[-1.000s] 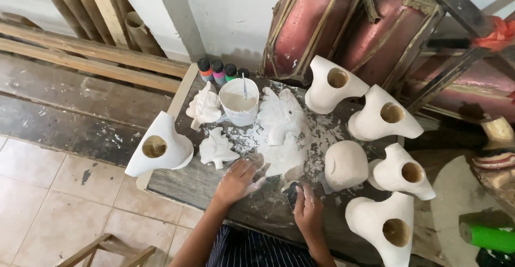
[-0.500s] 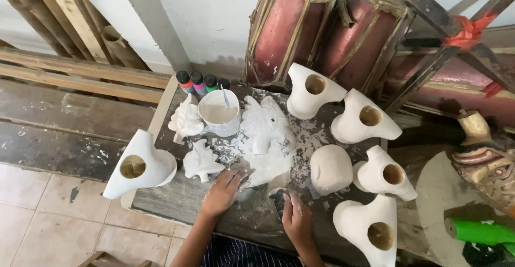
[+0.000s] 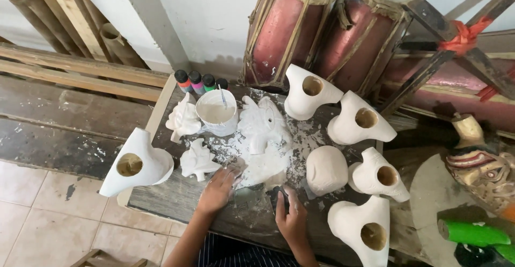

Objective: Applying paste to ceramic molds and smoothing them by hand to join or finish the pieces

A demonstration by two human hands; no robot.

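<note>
**Inspector:** The white-coated carved mask [image 3: 263, 138] is lying face up near the middle of the dark worktable [image 3: 177, 197], on a patch of white spatter. The left hand [image 3: 219, 187] is resting on its lower left edge, fingers loosely spread and flat, steadying it. The right hand [image 3: 289, 218] is sitting just below the mask, curled around a small dark tool; whether it is a brush or a scraper, I cannot tell.

**Clerk:** And the progress?

**Inspector:** The mask is appearing fully covered in white, so the base coat is, in my judgement, largely on. No colour is showing on any piece. The small paint bottles [image 3: 201, 82] are standing capped at the far edge, apparently untouched. The white pot [image 3: 216, 114] with a stick in it is standing just beside the mask's upper left.

**Clerk:** The surroundings?

**Inspector:** Two small white carvings [image 3: 190, 141] are lying left of the mask; several white hollow vessels [image 3: 360, 125] are ringing the right side, one more on the left corner. Red drums [image 3: 327, 31] are leaning against the wall behind.

**Clerk:** Any change from the earlier view?

**Inspector:** The camera is sitting closer. Both hands are keeping their places at the mask's lower edge; nothing on the table has moved.
</note>
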